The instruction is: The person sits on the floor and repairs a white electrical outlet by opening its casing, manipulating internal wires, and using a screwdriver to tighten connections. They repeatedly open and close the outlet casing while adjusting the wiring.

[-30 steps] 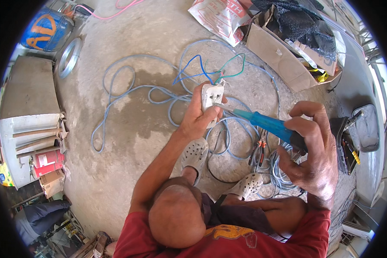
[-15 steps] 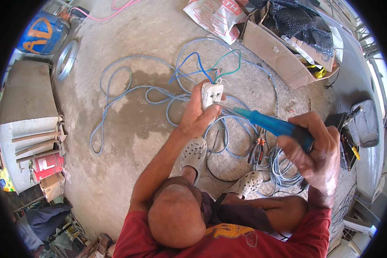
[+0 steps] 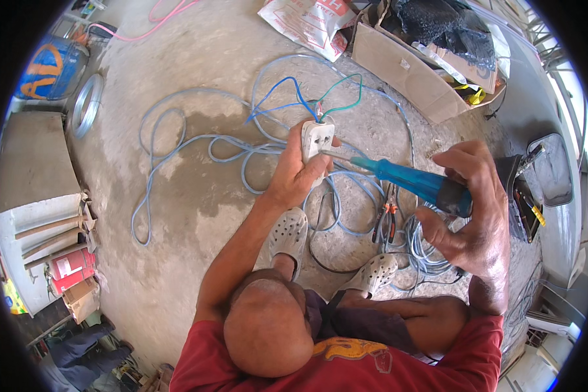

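Observation:
My left hand [image 3: 297, 171] is closed around a white socket block [image 3: 317, 140], with my thumb on its near end. Blue and green wires [image 3: 355, 98] loop out of the block's far end, beside a short reddish one. A screwdriver [image 3: 408, 181] with a translucent blue handle and black butt points at the block, and its tip meets the face near my left thumb. My right hand [image 3: 473, 209] holds the butt of that handle loosely, fingers and thumb curved around it. Whether the tip sits in a screw is too small to tell.
Grey-blue cable [image 3: 151, 189] lies in loops on the concrete floor. Orange-handled pliers [image 3: 387, 212] rest near my right shoe [image 3: 377, 274]. A cardboard box [image 3: 405, 72] and a printed sack [image 3: 307, 29] stand beyond. At right is a black bucket [image 3: 513, 189] with tools.
My right hand's fingers have loosened and spread somewhat around the screwdriver's butt. The screwdriver lies at a slightly different angle, its tip still at the block. My left hand keeps its grip.

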Motion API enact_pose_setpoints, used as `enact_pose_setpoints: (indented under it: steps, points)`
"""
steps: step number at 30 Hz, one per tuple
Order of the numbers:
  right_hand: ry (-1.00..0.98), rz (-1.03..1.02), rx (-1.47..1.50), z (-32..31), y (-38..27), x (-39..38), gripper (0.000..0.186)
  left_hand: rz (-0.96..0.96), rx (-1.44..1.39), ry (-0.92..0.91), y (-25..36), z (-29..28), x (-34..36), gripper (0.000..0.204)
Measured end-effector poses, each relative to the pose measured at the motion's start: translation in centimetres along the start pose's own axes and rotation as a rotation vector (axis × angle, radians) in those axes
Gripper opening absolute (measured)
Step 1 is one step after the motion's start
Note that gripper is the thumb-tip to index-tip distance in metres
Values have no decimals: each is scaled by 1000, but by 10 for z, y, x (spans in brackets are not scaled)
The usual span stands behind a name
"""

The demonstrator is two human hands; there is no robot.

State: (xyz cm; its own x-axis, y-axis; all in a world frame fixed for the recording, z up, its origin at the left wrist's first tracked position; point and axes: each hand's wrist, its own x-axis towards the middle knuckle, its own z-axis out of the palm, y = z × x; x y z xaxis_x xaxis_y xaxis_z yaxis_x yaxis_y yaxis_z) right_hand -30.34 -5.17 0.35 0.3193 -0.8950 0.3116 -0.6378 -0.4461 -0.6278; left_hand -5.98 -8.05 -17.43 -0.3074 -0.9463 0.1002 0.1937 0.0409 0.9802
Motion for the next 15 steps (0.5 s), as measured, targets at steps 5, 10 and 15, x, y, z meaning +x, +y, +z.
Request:
enact_pose_setpoints:
  steps: [5, 10, 15]
  points:
    - [-183, 37, -24, -10, 1, -12, 48, -10, -4, 6, 1, 3, 6, 51]
    - [-106, -32, 40, -6, -1, -7, 45, -13, -19, -4, -3, 4, 10, 50]
    - [2, 0, 62, -4, 3, -11, 44, -8, -42, -83, -6, 6, 11, 50]
